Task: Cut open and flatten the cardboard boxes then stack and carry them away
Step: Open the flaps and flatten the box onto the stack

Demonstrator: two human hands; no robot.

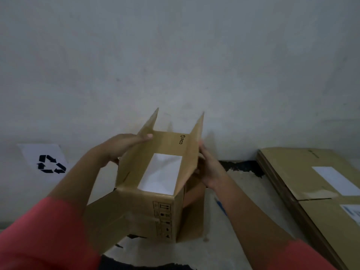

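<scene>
Centrally in the head view, a brown cardboard box (155, 191) is held up in front of a grey wall (175, 55). Its far flaps stand open and point upward. A "PICO" mark is printed on the far panel, handling symbols on the near face, and a white patch shows inside. The left hand (124, 147) lies against the outside of the left panel, fingers straight and pressed together. The right hand (209, 168) sits against the outside of the right panel; blur and the panel hide its fingers, so its grip cannot be determined. Both arms wear coral sleeves (39, 234). At the right edge of the frame, well apart from the box, lies a stack of flattened cardboard (296, 178) bearing white labels. At middle left, a white sheet with a recycling symbol (48, 162) sits on the wall.
</scene>
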